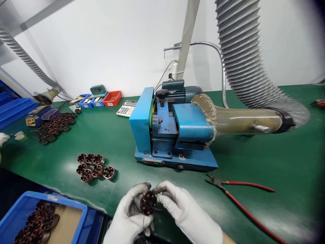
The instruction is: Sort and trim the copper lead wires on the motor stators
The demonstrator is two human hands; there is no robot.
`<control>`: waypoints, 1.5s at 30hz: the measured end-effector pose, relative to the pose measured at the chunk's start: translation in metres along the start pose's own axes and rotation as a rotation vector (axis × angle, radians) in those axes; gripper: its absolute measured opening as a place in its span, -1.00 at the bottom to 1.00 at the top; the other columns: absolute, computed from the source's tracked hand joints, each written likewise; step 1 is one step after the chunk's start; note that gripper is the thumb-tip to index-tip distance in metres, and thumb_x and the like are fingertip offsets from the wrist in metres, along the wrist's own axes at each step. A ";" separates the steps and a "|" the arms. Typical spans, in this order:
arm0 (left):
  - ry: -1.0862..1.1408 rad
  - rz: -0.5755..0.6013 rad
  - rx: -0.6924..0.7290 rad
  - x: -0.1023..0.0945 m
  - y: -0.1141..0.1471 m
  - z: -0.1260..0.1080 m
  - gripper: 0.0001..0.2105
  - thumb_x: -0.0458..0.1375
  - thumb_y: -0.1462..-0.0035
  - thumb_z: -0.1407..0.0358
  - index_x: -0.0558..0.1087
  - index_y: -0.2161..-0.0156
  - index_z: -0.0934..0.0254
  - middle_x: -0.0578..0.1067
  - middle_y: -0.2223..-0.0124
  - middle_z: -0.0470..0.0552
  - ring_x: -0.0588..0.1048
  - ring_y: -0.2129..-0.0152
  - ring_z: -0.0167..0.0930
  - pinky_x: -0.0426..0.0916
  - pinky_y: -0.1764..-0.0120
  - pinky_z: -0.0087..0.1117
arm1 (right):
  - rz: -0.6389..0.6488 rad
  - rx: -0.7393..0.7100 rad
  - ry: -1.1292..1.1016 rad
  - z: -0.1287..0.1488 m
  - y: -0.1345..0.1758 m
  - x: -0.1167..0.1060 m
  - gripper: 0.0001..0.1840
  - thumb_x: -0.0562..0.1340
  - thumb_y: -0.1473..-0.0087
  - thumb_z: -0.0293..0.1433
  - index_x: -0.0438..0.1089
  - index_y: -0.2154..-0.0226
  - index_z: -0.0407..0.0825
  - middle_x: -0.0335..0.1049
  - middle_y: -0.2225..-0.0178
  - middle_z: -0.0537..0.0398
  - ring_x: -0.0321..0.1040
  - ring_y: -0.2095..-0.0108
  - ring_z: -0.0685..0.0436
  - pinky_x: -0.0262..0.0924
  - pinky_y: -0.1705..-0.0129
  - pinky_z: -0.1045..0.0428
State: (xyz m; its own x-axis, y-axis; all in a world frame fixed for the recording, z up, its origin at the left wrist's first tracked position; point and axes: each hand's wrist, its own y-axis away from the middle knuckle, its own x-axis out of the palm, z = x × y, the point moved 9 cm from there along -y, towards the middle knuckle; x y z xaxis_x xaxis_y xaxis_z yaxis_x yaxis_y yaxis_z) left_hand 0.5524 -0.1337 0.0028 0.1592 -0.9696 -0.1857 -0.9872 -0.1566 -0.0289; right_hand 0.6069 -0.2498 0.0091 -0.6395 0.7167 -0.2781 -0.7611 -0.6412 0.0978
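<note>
Both hands gloved in white, close tog. over the bench's near edge, one stator btwn them. L hand is wrapped round its metal can, the end w/ black core & copper windings tilted toward the viewer; R hand has thumb & finger at the stator's R edge, tips near each other, can't tell if they pinch a wire or just touch the rim. Up & L of the hands, 7 more stators stand in a loose cluster, windings up. Low L of the hands, a blue bin w/ extra stators piled in its L part. Well off L, past the cluster, a heap of similar parts, & at the far edge another person's gloved hand. Ahead of the hands, blue machine w/ motor behind; duct & grey hose off its R side. R of the hands, red-handled pliers lie w/ jaws apart, tips pointing L. Farther ahead L of the hands, calc., red tray, blue trays & clock, all near the wall
</note>
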 end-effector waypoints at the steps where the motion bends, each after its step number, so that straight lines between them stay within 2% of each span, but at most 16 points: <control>1: 0.000 0.036 0.028 0.002 -0.001 -0.004 -0.79 0.15 0.03 0.31 0.41 0.21 0.20 0.50 0.24 0.04 0.43 0.15 -0.21 0.43 0.24 -0.26 | -0.009 -0.003 0.045 -0.001 0.001 0.000 -0.85 -0.03 -0.11 -0.34 0.19 0.42 0.01 0.29 0.45 0.16 0.22 0.39 -0.05 0.07 0.32 0.06; 4: -0.199 0.014 0.254 0.001 0.002 -0.028 -0.93 0.10 -0.02 0.39 0.42 0.38 0.19 0.49 0.31 0.00 0.37 0.08 -0.26 0.34 0.08 -0.25 | 0.000 0.013 0.069 -0.005 0.000 0.003 -0.80 -0.03 -0.11 -0.32 0.17 0.49 0.01 0.24 0.53 0.18 0.18 0.48 -0.04 0.04 0.41 0.07; 7: -0.516 -0.153 0.407 -0.004 0.008 -0.041 -0.66 0.17 0.05 0.40 0.34 0.11 0.16 0.37 0.09 0.09 0.35 0.08 -0.25 0.35 0.10 -0.24 | 0.022 0.038 -0.098 -0.006 -0.002 0.006 -0.81 -0.01 -0.07 -0.31 0.13 0.52 0.00 0.19 0.56 0.20 0.15 0.52 -0.02 0.05 0.47 0.09; 10: -0.699 -0.178 0.445 0.000 0.011 -0.036 -0.52 0.24 0.13 0.34 0.27 0.03 0.15 0.28 0.08 0.10 0.37 0.15 -0.26 0.40 0.20 -0.27 | -0.018 0.034 -0.129 -0.007 -0.004 0.006 -0.80 -0.01 -0.09 -0.31 0.13 0.52 0.00 0.21 0.56 0.19 0.17 0.52 -0.01 0.06 0.47 0.10; 13: -0.599 -0.188 0.429 0.001 0.010 -0.029 -0.65 0.19 0.09 0.39 0.29 0.14 0.17 0.31 0.17 0.03 0.40 0.23 -0.33 0.39 0.24 -0.32 | -0.120 -0.032 0.122 -0.008 -0.002 0.004 -0.79 -0.06 -0.12 -0.33 0.17 0.47 0.00 0.28 0.53 0.13 0.21 0.50 -0.06 0.05 0.42 0.05; 16: -0.458 -0.270 0.262 -0.007 0.009 -0.015 -0.81 0.16 0.09 0.43 0.26 0.32 0.22 0.30 0.27 -0.03 0.40 0.30 -0.38 0.39 0.29 -0.39 | -0.180 -0.061 0.238 -0.009 -0.001 0.007 -0.78 -0.08 -0.11 -0.33 0.19 0.44 -0.02 0.31 0.51 0.06 0.22 0.48 -0.10 0.04 0.41 0.01; 19: -0.525 -0.352 0.201 -0.013 0.016 -0.010 -0.69 0.12 0.09 0.46 0.24 0.18 0.23 0.26 0.20 0.02 0.38 0.25 -0.36 0.38 0.23 -0.33 | -0.056 0.109 -0.074 -0.027 -0.006 0.022 -0.80 -0.03 -0.08 -0.29 0.15 0.49 -0.01 0.21 0.61 0.16 0.12 0.59 -0.01 0.02 0.51 0.07; 21: -0.687 -0.278 0.247 -0.007 0.017 -0.007 -0.58 0.10 0.08 0.47 0.22 0.05 0.20 0.23 0.11 0.09 0.34 0.15 -0.29 0.34 0.14 -0.23 | 0.106 0.293 -0.341 -0.045 -0.008 0.042 -0.75 0.00 -0.04 -0.21 0.05 0.55 0.02 -0.01 0.73 0.31 -0.07 0.72 0.06 -0.09 0.65 0.12; 24: -0.800 -0.156 0.289 0.001 0.015 0.006 -0.62 0.09 0.06 0.47 0.26 0.08 0.19 0.29 0.10 0.10 0.30 0.07 -0.23 0.30 0.09 -0.15 | 0.242 0.443 -0.457 -0.064 -0.010 0.057 -0.70 0.02 -0.01 -0.17 -0.03 0.60 0.04 -0.17 0.79 0.39 -0.23 0.78 0.09 -0.19 0.73 0.14; 27: -0.802 -0.137 0.199 -0.001 0.006 0.025 -0.62 0.20 0.18 0.42 0.31 0.16 0.23 0.39 0.14 0.07 0.28 0.02 -0.17 0.27 0.05 -0.11 | 0.214 0.324 -0.148 -0.062 -0.018 0.044 -0.81 0.04 -0.05 -0.32 0.15 0.54 -0.03 0.09 0.72 0.26 0.00 0.73 0.05 -0.09 0.65 0.13; 31: -0.787 -0.108 0.114 -0.003 -0.005 0.036 -0.57 0.28 0.28 0.39 0.36 0.18 0.21 0.39 0.07 0.07 0.31 0.05 -0.19 0.25 0.02 -0.12 | 0.380 -0.132 0.904 -0.031 -0.021 0.043 -0.85 0.08 0.05 -0.61 0.31 0.46 -0.10 0.37 0.53 0.02 0.31 0.52 -0.10 0.02 0.48 0.06; 34: -0.776 -0.047 0.118 -0.002 -0.008 0.035 -0.55 0.30 0.29 0.40 0.36 0.18 0.22 0.41 0.10 0.06 0.30 0.04 -0.19 0.19 -0.03 -0.10 | 0.526 -0.280 1.120 -0.033 -0.020 0.040 -0.79 0.11 0.10 -0.65 0.36 0.41 -0.10 0.42 0.49 0.00 0.36 0.46 -0.15 0.06 0.45 0.05; 36: -0.770 -0.005 0.110 -0.002 -0.008 0.036 -0.54 0.31 0.31 0.42 0.36 0.18 0.22 0.43 0.12 0.05 0.30 0.03 -0.19 0.14 -0.06 -0.07 | 0.540 -0.250 1.066 -0.040 -0.023 0.024 -0.76 0.10 0.07 -0.64 0.39 0.38 -0.07 0.44 0.48 0.03 0.37 0.44 -0.15 0.08 0.44 0.05; 40: -0.748 0.027 0.060 -0.005 -0.005 0.041 -0.47 0.27 0.29 0.46 0.33 0.10 0.19 0.36 -0.01 0.08 0.24 -0.02 -0.15 0.12 -0.07 -0.01 | 0.435 -0.014 0.762 -0.046 -0.030 -0.014 -0.80 0.11 -0.03 -0.47 0.44 0.32 -0.01 0.47 0.38 0.04 0.38 0.38 -0.13 0.15 0.35 0.05; 44: -0.729 -0.034 0.063 -0.009 -0.002 0.040 -0.37 0.26 0.29 0.40 0.23 0.00 0.27 0.27 -0.07 0.17 0.20 -0.06 -0.13 0.16 -0.06 -0.03 | 0.269 0.031 0.398 -0.024 -0.030 0.000 -0.51 0.33 0.21 -0.24 0.37 0.15 -0.02 0.41 0.18 0.05 0.33 0.21 -0.16 0.18 0.19 0.04; 45: -0.732 -0.063 0.075 -0.010 -0.001 0.039 -0.41 0.27 0.30 0.36 0.26 0.04 0.29 0.28 -0.05 0.19 0.22 -0.04 -0.13 0.17 -0.05 -0.04 | 0.221 0.025 0.361 -0.020 -0.031 0.009 -0.54 0.32 0.19 -0.23 0.37 0.17 -0.01 0.41 0.20 0.06 0.33 0.22 -0.15 0.18 0.21 0.05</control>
State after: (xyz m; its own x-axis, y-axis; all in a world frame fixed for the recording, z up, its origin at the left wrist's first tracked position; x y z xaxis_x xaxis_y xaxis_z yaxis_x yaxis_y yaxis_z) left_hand 0.5522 -0.1163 -0.0337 0.1998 -0.5812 -0.7888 -0.9779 -0.1693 -0.1229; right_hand 0.6270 -0.2289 -0.0159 -0.7121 0.4182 -0.5640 -0.6152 -0.7587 0.2142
